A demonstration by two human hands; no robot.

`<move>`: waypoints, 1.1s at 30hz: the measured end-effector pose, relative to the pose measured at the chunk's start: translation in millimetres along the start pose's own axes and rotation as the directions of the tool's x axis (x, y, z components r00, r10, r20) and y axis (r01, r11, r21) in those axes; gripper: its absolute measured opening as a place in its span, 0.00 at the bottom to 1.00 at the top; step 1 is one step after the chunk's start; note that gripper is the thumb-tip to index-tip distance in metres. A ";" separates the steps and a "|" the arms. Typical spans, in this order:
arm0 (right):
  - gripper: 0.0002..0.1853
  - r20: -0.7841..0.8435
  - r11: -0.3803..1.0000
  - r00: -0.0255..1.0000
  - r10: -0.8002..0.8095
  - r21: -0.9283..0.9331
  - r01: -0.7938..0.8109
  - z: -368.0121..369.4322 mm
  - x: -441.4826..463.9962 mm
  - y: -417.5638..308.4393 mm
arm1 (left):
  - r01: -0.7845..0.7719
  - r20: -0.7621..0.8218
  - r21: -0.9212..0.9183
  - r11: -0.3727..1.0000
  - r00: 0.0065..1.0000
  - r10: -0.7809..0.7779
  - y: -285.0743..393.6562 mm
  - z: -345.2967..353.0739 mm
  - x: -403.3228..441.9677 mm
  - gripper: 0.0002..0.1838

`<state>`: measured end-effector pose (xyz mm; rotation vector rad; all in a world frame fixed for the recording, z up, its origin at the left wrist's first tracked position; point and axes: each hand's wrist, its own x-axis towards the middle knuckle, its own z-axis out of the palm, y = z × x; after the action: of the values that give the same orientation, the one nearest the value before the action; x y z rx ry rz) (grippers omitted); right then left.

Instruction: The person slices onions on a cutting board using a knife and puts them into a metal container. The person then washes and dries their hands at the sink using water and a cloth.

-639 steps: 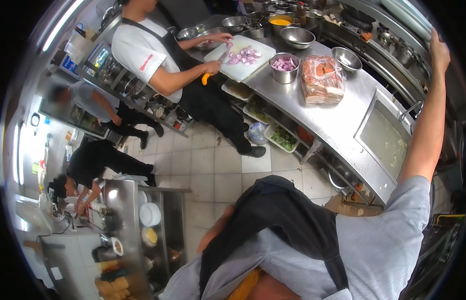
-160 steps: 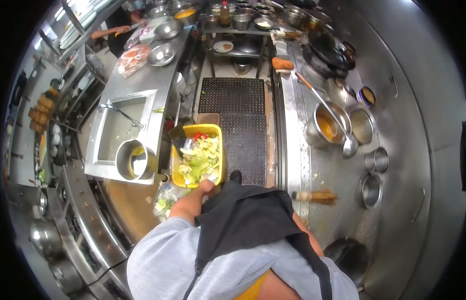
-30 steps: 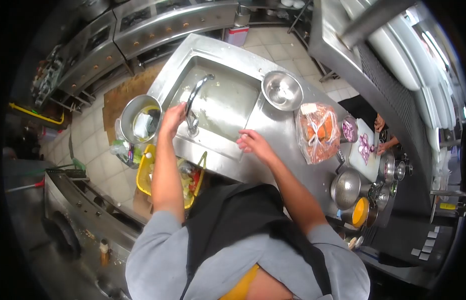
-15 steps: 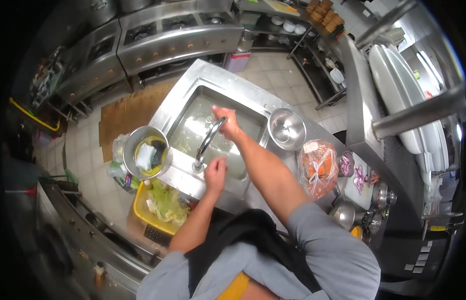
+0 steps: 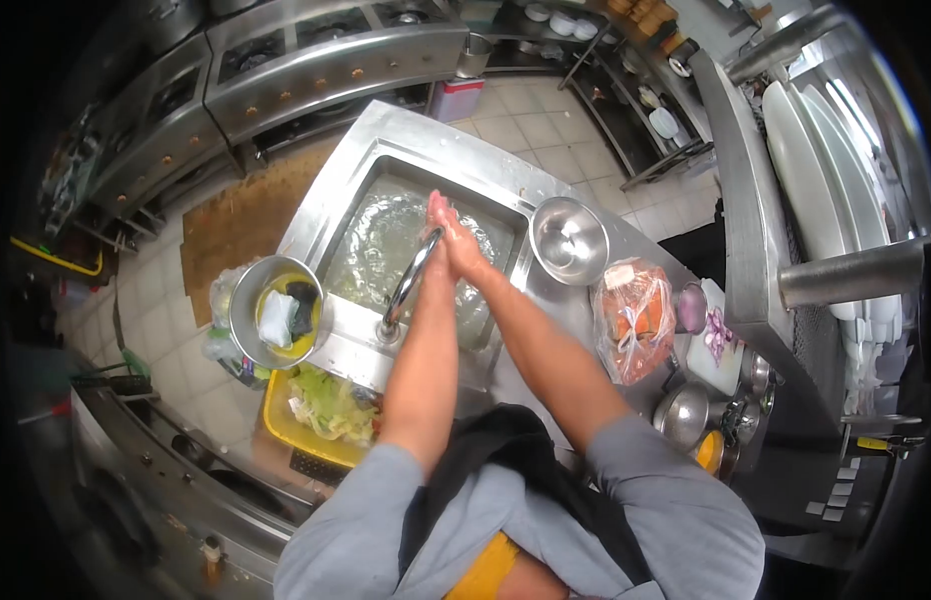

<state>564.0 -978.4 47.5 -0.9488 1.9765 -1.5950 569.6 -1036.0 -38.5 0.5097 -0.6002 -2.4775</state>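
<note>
Over the metal sink [image 5: 371, 205], my left hand [image 5: 438, 240] and my right hand [image 5: 460, 240] are pressed together, palm against palm, under the curved faucet [image 5: 413, 277]. Both look wet, and the water below them is rippled. The left hand is partly covered by the faucet and the right hand, so its fingers are hard to make out. My right hand's fingers lie stretched along the left. No object shows between the hands. Left of the faucet stands a metal pot [image 5: 248, 318] with a white cloth and a dark item inside.
A metal bowl [image 5: 570, 238] and bagged orange-red food [image 5: 634, 315] sit right of the sink. Beyond are chopped purple onions [image 5: 717, 335] on a board. Below left is a yellow bin [image 5: 286, 425] of leafy scraps. A shelf post [image 5: 856, 272] juts in at the right.
Over the last half second, my left hand has moved up from beside the faucet base to meet my right hand. The sink water has become more rippled.
</note>
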 end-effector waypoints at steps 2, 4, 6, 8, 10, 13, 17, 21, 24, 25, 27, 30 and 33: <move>0.35 0.094 0.979 0.974 0.204 -0.013 -0.204 -11.6 13.8 -12.0 | -0.014 0.014 -0.085 0.996 1.000 0.015 1.0 12.4 -2.6 0.34; 0.36 0.039 0.973 0.974 0.223 0.053 -0.224 -6.2 0.6 -22.3 | -0.035 0.036 0.005 0.999 0.999 0.035 10.6 4.7 16.1 0.34; 0.38 -0.038 0.986 0.991 0.131 -0.096 -0.134 4.6 -9.7 6.3 | -0.140 -0.085 0.043 0.989 0.986 0.143 30.9 26.1 34.8 0.32; 0.38 -0.100 0.969 0.966 0.237 0.099 -0.227 8.2 -17.4 -16.1 | -0.107 -0.143 -0.096 0.990 0.985 0.093 45.3 45.9 19.6 0.30; 0.35 -0.152 0.786 0.898 0.413 0.558 -0.267 10.0 -1.4 -5.6 | -0.111 -0.231 -0.368 0.923 0.973 0.025 42.5 51.4 12.8 0.24; 0.30 0.237 0.498 0.914 0.330 0.779 -0.382 -17.7 12.3 -11.7 | -0.087 -0.083 -0.522 0.849 0.995 0.051 31.9 54.3 -22.7 0.24; 0.12 0.192 0.718 0.919 0.344 0.576 -0.390 -20.7 35.1 23.3 | -0.088 0.059 -0.218 0.972 0.993 0.103 15.7 41.4 -35.7 0.15; 0.06 -0.009 0.770 0.876 0.483 0.482 -0.419 -6.0 32.7 8.3 | -0.152 -0.159 0.363 0.919 0.962 0.222 44.7 74.5 -82.3 0.13; 0.11 -0.133 0.935 0.928 0.348 -0.024 -0.354 1.1 13.7 18.2 | -0.346 0.089 0.834 0.429 0.853 0.513 36.1 37.0 -106.6 0.12; 0.13 -0.098 0.913 0.938 0.333 -0.214 -0.347 0.2 9.9 14.6 | -0.385 0.213 0.893 0.233 0.817 0.536 34.9 20.5 -110.5 0.12; 0.14 -0.071 0.902 0.947 0.312 -0.292 -0.319 2.2 -14.5 -11.1 | -0.261 0.211 0.954 0.149 0.934 0.288 53.2 8.1 -141.1 0.12; 0.15 0.118 0.921 0.935 0.333 -0.251 -0.297 9.3 -36.3 -2.1 | -0.380 0.360 0.918 0.111 0.919 0.162 60.7 -38.9 -194.8 0.14; 0.13 0.303 0.910 0.858 0.414 -0.138 -0.391 21.1 -40.9 1.8 | -0.286 0.289 0.955 0.080 0.957 -0.032 93.6 -59.3 -257.7 0.16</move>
<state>605.9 -962.4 36.9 -0.7057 1.8520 -1.0649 837.7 -976.8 18.7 0.5524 -2.4155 -1.5050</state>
